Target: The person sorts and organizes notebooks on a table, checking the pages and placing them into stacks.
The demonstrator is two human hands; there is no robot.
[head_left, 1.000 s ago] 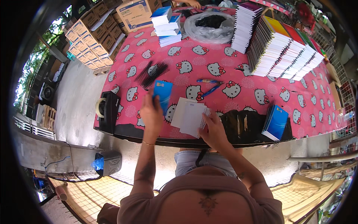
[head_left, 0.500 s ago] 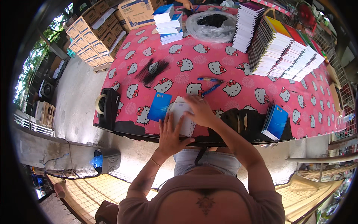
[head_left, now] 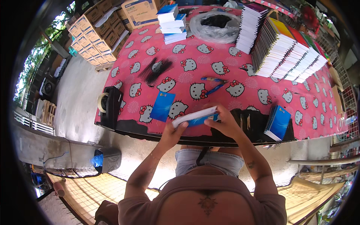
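Between both hands I hold a small notebook [head_left: 195,119], tilted so that its white page edge faces up and its blue cover faces me. My left hand [head_left: 174,134] grips the notebook's left end, thumb on the cover. The other end is pinched by my right hand [head_left: 226,122], its thumb pressed on the blue cover. Just left of the notebook a loose blue cover [head_left: 162,107] lies flat on the table. Beyond my hands are blue-handled pliers [head_left: 215,87]. To the right sits a small pile of blue wire-bound notebooks [head_left: 278,122].
The table [head_left: 198,73] has a pink patterned cover, worn black along its near edge. A black tape dispenser [head_left: 111,108] stands at the left corner. Farther back are tall notebook stacks [head_left: 279,48], a plastic-wrapped coil [head_left: 198,32], blue book piles [head_left: 173,25] and cartons [head_left: 139,14].
The notebook lay with white pages up under my hands. Now it is lifted and tipped, its blue cover toward me, and both hands have closed on its ends.
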